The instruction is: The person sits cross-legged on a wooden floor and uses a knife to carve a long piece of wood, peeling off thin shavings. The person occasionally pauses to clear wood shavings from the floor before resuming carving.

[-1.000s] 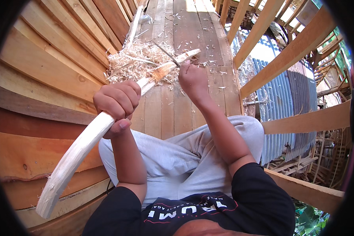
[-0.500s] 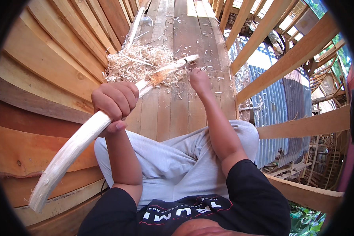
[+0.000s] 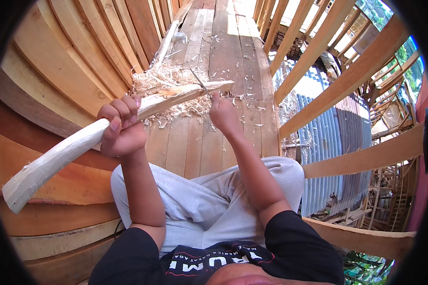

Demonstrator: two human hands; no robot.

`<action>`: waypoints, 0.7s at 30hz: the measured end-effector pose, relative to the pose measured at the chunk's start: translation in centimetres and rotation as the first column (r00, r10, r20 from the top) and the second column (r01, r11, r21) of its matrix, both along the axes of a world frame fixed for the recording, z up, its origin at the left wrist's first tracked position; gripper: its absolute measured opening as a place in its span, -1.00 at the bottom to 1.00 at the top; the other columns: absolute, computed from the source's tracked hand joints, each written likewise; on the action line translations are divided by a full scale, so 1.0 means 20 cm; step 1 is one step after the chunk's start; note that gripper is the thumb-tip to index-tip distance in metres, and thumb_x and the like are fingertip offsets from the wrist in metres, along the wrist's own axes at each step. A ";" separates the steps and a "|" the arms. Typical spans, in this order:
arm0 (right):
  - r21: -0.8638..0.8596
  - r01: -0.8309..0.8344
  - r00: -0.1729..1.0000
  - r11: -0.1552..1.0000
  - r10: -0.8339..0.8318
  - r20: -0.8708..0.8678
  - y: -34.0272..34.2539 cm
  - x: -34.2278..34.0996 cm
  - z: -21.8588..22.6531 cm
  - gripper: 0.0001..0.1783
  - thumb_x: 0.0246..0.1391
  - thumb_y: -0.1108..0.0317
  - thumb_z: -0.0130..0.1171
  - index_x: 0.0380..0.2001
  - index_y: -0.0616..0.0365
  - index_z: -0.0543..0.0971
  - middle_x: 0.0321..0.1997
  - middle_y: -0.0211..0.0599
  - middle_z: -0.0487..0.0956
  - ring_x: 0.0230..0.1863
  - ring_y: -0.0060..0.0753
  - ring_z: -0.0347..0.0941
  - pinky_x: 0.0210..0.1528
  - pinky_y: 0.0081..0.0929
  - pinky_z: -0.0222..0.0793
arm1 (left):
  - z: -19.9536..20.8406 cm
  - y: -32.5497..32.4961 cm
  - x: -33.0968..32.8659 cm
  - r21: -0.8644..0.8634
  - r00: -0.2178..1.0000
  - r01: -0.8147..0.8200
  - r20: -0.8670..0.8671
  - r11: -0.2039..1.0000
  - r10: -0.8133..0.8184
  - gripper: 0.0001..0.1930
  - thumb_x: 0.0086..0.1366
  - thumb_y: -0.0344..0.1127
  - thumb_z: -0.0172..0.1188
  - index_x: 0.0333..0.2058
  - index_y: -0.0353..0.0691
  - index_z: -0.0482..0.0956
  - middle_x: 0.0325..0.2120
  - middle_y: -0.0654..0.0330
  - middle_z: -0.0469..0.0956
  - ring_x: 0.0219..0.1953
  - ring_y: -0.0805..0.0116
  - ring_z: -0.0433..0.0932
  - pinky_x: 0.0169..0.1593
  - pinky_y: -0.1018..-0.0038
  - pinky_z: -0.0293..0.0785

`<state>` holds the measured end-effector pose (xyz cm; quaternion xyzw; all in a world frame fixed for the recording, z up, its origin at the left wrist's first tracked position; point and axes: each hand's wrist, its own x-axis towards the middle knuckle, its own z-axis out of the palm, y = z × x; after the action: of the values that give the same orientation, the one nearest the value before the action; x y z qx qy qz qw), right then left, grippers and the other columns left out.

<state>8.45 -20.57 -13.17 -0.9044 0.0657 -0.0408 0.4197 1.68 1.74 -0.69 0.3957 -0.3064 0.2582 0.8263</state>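
A long, curved piece of pale peeled wood [image 3: 57,153] slants across the left side, its thick end at the lower left and its narrower far end over the floor. My left hand [image 3: 122,126] is wrapped round its middle. In my right hand [image 3: 222,113] is a knife [image 3: 199,80], its thin dark blade lying across the wood near the far end. The fingers of that hand are closed on the handle, which they mostly hide.
Curly wood shavings [image 3: 169,78] are heaped on the plank floor [image 3: 185,137] beyond the wood. A plank wall [image 3: 57,71] rises close on the left. Wooden railing slats [image 3: 347,78] stand on the right, with corrugated metal sheets [image 3: 325,142] outside them. My crossed legs [image 3: 195,204] are below my hands.
The wood has rolled and swung, its thick end moving left and up. My left wrist has turned. My right hand has shifted left and nearer, and the knife blade now shows across the wood.
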 end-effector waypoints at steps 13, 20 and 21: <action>0.002 -0.166 0.986 0.986 0.166 -0.007 0.04 -0.14 0.10 -0.39 0.32 0.03 -0.25 -0.38 0.40 0.59 -0.34 0.27 0.58 -0.19 0.29 0.51 -0.08 0.03 0.37 | 0.14 0.02 -0.15 -0.074 0.988 -0.072 -0.139 0.995 0.061 -0.69 0.11 -0.27 0.10 -0.64 0.01 0.11 -0.71 0.39 0.07 -0.56 0.48 0.09 -0.19 0.37 0.14; -0.004 -0.158 0.987 0.987 0.158 0.036 0.05 -0.10 0.04 -0.42 0.31 0.08 -0.24 -0.42 0.36 0.59 -0.38 0.26 0.57 -0.24 0.30 0.49 -0.10 0.07 0.37 | 0.09 0.12 -0.09 -0.086 0.986 -0.091 -0.147 0.992 0.077 -0.69 0.13 -0.27 0.07 -0.63 0.00 0.10 -0.70 0.39 0.06 -0.56 0.48 0.09 -0.17 0.37 0.15; 0.020 -0.181 0.983 0.983 0.180 0.037 0.08 -0.10 0.06 -0.43 0.31 0.09 -0.24 -0.43 0.35 0.59 -0.39 0.26 0.56 -0.25 0.30 0.49 -0.11 0.08 0.37 | 0.08 0.13 -0.09 -0.079 0.991 -0.058 -0.129 0.995 0.047 -0.69 0.13 -0.27 0.07 -0.63 -0.01 0.10 -0.71 0.39 0.05 -0.56 0.48 0.09 -0.17 0.37 0.15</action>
<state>6.35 -18.95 -11.99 -0.9008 -0.0234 -0.0178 0.4332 -0.08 4.36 0.91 0.3846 -0.2320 0.2667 0.8527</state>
